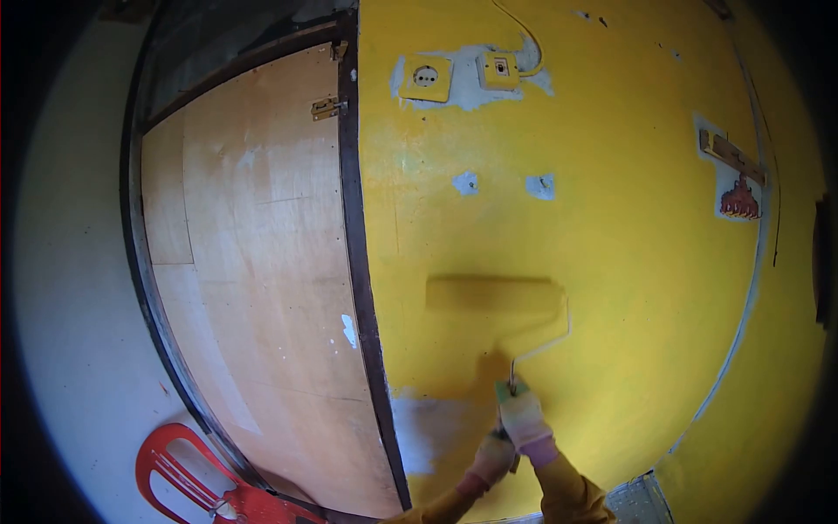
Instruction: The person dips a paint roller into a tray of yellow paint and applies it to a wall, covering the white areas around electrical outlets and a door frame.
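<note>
A paint roller [491, 295] with a yellow-coated sleeve lies level against the yellow wall [646, 306], blurred by motion. Its bent wire frame comes down on the right to a handle in my hands. My gloved right hand [525, 417] is closed around the upper part of the handle. Just below and to the left, my gloved left hand [494, 458] is wrapped round the lower end. A pale unpainted patch [428, 428] shows on the wall left of my hands, beside the dark door frame [367, 323].
A plywood door [262, 227] with a metal latch [325, 108] stands at left. Below it is a red plastic chair [170, 445]. Higher on the wall are a socket [425, 78], a switch [500, 68] with a cable, and a hook rack [731, 157] at right.
</note>
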Available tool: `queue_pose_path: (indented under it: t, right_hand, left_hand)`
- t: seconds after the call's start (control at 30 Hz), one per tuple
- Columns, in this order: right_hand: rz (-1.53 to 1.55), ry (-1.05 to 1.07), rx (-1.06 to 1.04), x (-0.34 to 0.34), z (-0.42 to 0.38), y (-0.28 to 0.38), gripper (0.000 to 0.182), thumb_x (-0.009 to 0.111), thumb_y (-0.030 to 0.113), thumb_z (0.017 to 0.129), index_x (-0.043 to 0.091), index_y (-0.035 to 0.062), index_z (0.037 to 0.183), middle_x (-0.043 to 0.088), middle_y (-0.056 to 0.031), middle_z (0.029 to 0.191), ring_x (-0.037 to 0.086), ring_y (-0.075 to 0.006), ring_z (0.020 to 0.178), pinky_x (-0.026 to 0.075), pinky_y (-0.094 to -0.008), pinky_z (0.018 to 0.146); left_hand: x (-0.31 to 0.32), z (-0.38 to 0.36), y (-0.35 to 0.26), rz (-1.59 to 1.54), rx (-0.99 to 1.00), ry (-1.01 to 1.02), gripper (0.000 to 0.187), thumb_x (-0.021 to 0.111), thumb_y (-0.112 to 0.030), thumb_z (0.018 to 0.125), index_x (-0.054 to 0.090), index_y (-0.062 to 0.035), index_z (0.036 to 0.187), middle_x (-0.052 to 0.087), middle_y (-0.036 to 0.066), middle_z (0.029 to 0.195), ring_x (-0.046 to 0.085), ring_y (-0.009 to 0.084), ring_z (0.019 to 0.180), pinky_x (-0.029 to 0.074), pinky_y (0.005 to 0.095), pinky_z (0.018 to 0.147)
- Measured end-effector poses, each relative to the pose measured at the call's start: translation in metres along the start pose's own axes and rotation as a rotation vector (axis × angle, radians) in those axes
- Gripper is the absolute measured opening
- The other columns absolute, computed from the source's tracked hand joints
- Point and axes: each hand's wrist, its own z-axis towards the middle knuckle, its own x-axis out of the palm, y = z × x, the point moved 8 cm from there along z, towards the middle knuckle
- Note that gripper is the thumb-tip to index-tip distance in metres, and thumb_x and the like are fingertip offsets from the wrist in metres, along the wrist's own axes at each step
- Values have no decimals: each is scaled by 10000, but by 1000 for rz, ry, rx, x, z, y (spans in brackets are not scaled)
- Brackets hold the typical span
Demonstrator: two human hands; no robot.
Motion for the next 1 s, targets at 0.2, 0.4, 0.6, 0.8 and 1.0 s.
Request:
queue_pose_path:
  t: [0.2, 0.4, 0.6, 0.8, 1.0]
  right_hand:
    - [-147, -120, -349, 23, 16, 136, 110, 479, 144, 782, 461, 36, 795, 452, -72, 539, 489, -177, 493, 401, -299, 458]
    - [-924, -172, -950, 85, 30, 258, 124, 469, 62, 724, 474, 5, 834, 489, -182, 844, 539, -284, 734, 451, -336, 601]
    - [-880, -233, -913, 117, 93, 320, 149, 479, 28, 707, 497, -13, 850, 514, -195, 837, 551, -306, 767, 464, -341, 662]
    - [-1049, -196, -856, 147, 87, 319, 203, 524, 36, 670, 493, -39, 855, 516, -201, 829, 551, -298, 773, 461, -316, 665]
    - [-1029, -119, -881, 167, 43, 248, 213, 521, 26, 667, 482, -46, 864, 517, -199, 813, 549, -304, 755, 461, -331, 648]
  left_hand:
    - [-45, 17, -97, 152, 419, 10, 304, 417, -96, 796, 357, -65, 1092, 533, 69, 715, 499, 138, 491, 388, 268, 398]
    - [-102, 48, -194, -209, 423, -18, 179, 414, -291, 839, 432, -118, 882, 423, -6, 550, 371, 123, 357, 286, 257, 330]
    - [-137, 74, -262, -240, 170, 47, 228, 470, -295, 782, 370, -156, 633, 320, -19, 448, 295, 129, 347, 229, 277, 371]
    - [-163, 53, -269, -259, 152, 59, 241, 454, -272, 792, 389, -121, 616, 341, -6, 480, 312, 125, 365, 251, 268, 377]
    - [-184, 40, -191, 183, 423, 152, 281, 417, -331, 827, 413, -88, 686, 371, 9, 488, 373, 118, 385, 296, 262, 364]
